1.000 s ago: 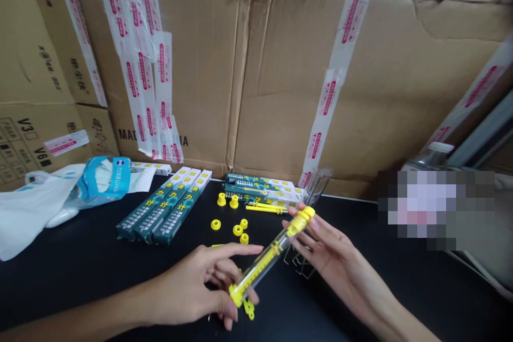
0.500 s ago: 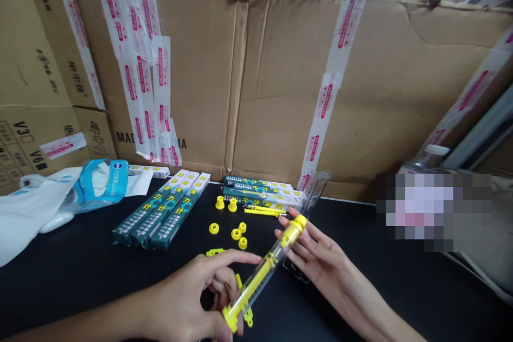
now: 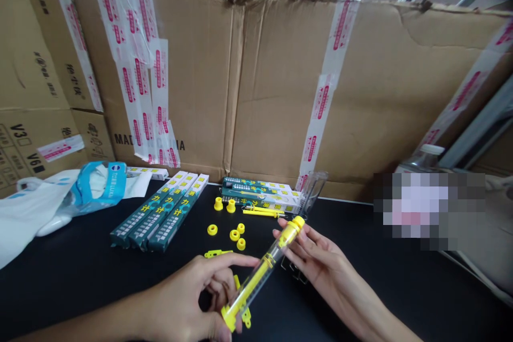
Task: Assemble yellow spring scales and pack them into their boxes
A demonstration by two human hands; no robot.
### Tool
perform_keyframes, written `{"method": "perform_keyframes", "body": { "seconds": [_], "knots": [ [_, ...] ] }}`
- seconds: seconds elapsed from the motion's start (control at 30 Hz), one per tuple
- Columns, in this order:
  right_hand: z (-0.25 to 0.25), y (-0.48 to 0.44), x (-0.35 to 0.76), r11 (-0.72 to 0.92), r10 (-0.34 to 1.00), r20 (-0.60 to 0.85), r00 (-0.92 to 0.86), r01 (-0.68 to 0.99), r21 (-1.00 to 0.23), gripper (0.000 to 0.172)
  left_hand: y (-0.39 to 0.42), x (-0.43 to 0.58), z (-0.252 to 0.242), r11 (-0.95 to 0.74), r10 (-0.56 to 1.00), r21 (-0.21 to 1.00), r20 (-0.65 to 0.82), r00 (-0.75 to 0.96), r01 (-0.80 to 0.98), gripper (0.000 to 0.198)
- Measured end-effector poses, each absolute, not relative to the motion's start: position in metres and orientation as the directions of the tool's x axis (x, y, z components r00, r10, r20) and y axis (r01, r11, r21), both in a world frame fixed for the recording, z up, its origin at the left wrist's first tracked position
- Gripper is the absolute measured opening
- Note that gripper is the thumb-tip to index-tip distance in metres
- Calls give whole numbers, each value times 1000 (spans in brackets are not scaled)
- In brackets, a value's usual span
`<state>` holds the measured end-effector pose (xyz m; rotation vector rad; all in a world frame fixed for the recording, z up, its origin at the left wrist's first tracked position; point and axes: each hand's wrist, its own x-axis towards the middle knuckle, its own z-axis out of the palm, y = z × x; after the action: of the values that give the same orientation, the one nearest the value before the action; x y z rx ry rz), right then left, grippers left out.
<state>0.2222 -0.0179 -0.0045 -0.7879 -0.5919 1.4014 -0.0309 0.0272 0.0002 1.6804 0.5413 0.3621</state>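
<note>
A clear tubular spring scale [image 3: 261, 273] with yellow end caps and a yellow inner rod slants between my hands. My left hand [image 3: 196, 296] grips its lower yellow cap between thumb and fingers, the index finger stretched along the tube. Around the upper end my right hand [image 3: 318, 256] is closed, fingers behind the tube and thumb by the cap. Flat yellow pieces [image 3: 218, 253] lie on the table near my left hand, one partly hidden behind the tube. Bent metal wire hooks [image 3: 294, 270] show just below my right fingers.
Several yellow caps and rings [image 3: 234, 235] lie beyond my hands, with yellow rods [image 3: 263, 212] behind them. Boxes stand at left [image 3: 160, 211] and at the back [image 3: 260, 195]. Clear tubes [image 3: 315, 192] are at back right. A cardboard wall [image 3: 276, 91] closes off the black table [image 3: 80, 288].
Both hands keep the same hold on the spring scale. The whole view has shifted slightly; nothing else has visibly moved.
</note>
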Motion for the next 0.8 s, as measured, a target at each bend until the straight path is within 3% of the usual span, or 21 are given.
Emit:
{"method": "perform_keyframes", "body": {
  "seconds": [0.2,0.43,0.67,0.8],
  "knots": [
    [-5,-18,224,-12,998,-51,42,-639,-769,40,27,-32,0,-138,536,978,-58,842,155,83],
    [-7,-17,224,8,997,-46,68,-640,-768,13,28,-33,-2,-158,530,974,-56,846,163,81],
    [-5,-18,223,-14,995,-76,70,-636,-772,41,28,-33,0,-154,529,972,-70,846,177,81],
    [-4,-17,223,-8,995,-65,72,-603,-798,38,29,-34,-3,-155,522,975,-55,851,158,81]
  ]
}}
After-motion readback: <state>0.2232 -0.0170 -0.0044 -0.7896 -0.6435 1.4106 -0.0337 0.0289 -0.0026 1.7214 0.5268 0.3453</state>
